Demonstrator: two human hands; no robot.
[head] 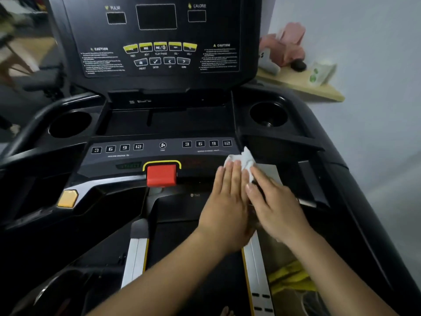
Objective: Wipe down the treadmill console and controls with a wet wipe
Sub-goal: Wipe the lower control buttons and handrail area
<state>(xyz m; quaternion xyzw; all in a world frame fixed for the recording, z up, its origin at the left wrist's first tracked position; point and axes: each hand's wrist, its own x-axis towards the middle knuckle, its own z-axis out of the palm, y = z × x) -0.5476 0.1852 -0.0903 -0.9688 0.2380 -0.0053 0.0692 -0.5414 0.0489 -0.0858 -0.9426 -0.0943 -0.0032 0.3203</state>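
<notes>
The wet wipe (242, 160) lies bunched on the treadmill console (159, 124), at the right end of the lower control strip. It sits just below the right row of number buttons (206, 143) and to the right of the red stop key (161, 175). One crumpled corner sticks up toward the far side. Its long axis cannot be told, since both hands cover its near part. The left hand (225, 201) presses on it with fingers straight and together, pointing away from the person. The right hand (274, 201) rests beside it with flat fingers angled up-left across the wipe's right edge.
</notes>
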